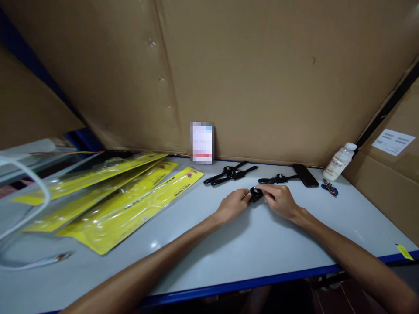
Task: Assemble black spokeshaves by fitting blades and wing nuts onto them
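Note:
Between my two hands is a black spokeshave (255, 194), with a bit of shiny metal showing at its middle. My left hand (231, 205) has its fingers closed on the left end of the tool. On the other side my right hand (281, 201) grips the right end, thumb and fingers pinched near the metal part. Just behind my hands lie two more black spokeshaves (234, 174), crossing each other. Another spokeshave (279, 179) rests behind my right hand, its right end beside a dark phone (306, 175).
Several yellow blister packs (140, 209) overlap on the table's left side. A lit, blurred screen (202, 143) leans on the cardboard wall (248, 78). At right stand a white bottle (339, 162) and a small blue item with wires (330, 188). A white cable (42, 192) curves at far left.

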### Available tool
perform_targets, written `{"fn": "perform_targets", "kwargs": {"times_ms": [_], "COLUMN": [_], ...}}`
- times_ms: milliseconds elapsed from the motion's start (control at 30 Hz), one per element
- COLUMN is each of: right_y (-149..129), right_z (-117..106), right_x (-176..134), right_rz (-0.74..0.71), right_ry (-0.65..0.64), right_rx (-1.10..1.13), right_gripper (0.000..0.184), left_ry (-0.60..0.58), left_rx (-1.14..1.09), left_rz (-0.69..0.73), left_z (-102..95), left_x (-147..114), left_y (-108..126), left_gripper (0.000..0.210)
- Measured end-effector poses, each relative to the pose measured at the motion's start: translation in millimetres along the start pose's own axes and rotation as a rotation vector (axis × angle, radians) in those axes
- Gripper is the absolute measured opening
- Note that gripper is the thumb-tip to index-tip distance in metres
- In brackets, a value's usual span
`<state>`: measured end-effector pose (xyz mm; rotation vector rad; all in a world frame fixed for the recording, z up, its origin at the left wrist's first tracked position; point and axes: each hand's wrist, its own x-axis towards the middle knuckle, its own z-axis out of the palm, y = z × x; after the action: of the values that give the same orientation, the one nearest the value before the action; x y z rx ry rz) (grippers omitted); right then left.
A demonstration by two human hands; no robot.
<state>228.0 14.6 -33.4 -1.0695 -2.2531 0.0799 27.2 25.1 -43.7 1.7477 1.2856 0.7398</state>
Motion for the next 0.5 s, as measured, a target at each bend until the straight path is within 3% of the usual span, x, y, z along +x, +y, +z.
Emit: {"fn": "perform_targets", "kwargs": {"times_ms": [133,333,500], "right_y": [-3.1,-1.4,-6.2], "right_z": [-2.2,-1.6,2.1], "right_x": [-0.3,1.3,-1.0], "right_rz": [-0.070,0.028,-0.026], "right_ry": [-0.040,-0.043,-0.031], "right_rx": [-0.010,-0.028,-0.002], "right_gripper": [0.042,0.042,0.042], "left_ry": [-0.007,-0.021,-0.022], "left_rx": [-0.025,-0.042,-0.044], "left_rz": [-0.013,-0.026,-0.034], "left_z": [-0.6,-0.8,-0.1], "left_x": [-1.4,-2.9,-3.2], "left_y": [0.4,0.8,1.8], "left_gripper": [0.026,0.027,0.029]}}
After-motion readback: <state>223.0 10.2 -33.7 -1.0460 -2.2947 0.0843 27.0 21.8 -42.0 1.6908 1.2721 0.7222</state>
